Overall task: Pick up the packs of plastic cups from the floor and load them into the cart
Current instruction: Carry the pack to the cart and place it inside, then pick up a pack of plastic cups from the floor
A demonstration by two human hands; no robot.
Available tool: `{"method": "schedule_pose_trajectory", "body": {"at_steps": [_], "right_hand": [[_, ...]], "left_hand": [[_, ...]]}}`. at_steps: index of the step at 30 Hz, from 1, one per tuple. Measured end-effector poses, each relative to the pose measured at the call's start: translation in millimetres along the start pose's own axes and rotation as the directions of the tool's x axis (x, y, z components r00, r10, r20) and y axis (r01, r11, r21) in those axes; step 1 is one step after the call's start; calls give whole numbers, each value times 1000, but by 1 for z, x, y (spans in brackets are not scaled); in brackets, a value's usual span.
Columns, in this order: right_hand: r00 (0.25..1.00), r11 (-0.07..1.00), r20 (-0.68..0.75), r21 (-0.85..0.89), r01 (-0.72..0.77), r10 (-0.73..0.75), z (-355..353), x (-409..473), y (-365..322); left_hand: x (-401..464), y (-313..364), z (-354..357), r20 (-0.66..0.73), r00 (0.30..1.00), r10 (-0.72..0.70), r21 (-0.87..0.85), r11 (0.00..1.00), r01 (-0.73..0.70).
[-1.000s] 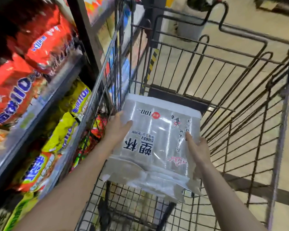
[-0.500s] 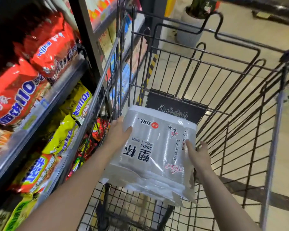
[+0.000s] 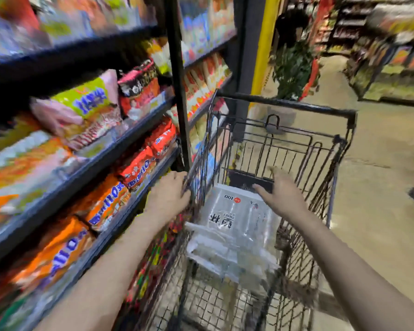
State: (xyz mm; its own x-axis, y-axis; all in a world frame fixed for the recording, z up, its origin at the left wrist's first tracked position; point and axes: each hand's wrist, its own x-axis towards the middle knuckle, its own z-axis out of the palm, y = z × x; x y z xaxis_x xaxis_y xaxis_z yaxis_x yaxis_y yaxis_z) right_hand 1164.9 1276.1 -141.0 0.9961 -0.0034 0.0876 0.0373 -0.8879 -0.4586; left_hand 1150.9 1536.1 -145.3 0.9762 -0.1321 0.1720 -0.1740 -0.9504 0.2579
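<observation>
Currently: pack of plastic cups (image 3: pixel 234 225) lying inside cart (image 3: pixel 285 107). Left hand (image 3: pixel 169 195) grips cart's side rim; right hand (image 3: pixel 281 193) above pack, fingers spread, empty.

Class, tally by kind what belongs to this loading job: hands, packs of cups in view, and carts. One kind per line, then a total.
Hands: 2, the left hand and the right hand
Pack of cups: 1
Cart: 1
Total: 4

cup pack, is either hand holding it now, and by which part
Neither. The cup pack lies in the cart. The right hand hovers open above it; the left hand is at the cart's left rim, grip unclear.
</observation>
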Motion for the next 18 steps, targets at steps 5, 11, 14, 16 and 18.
{"method": "schedule_pose_trajectory", "body": {"at_steps": [5,11,14,16,18], "right_hand": [[954,938,208,-228,261,-215,-34,-85,-69],[841,823,304,-227,520,-448,-56,-189,-143],[754,754,327,-158,637,-569,-61,-239,-180],[661,672,357,-113,732,-660,-59,-276,-203],[592,608,378,-89,789,-712,-56,-302,-217]], "left_hand": [[-133,-2,-83,18,999,-45,361,932,36],[-286,4,-157,-43,936,-348,542,779,315],[-364,11,-188,-102,871,-480,538,710,454],[-422,21,-205,-165,816,-554,542,640,545],[-466,32,-213,-213,765,-608,544,577,609]]}}
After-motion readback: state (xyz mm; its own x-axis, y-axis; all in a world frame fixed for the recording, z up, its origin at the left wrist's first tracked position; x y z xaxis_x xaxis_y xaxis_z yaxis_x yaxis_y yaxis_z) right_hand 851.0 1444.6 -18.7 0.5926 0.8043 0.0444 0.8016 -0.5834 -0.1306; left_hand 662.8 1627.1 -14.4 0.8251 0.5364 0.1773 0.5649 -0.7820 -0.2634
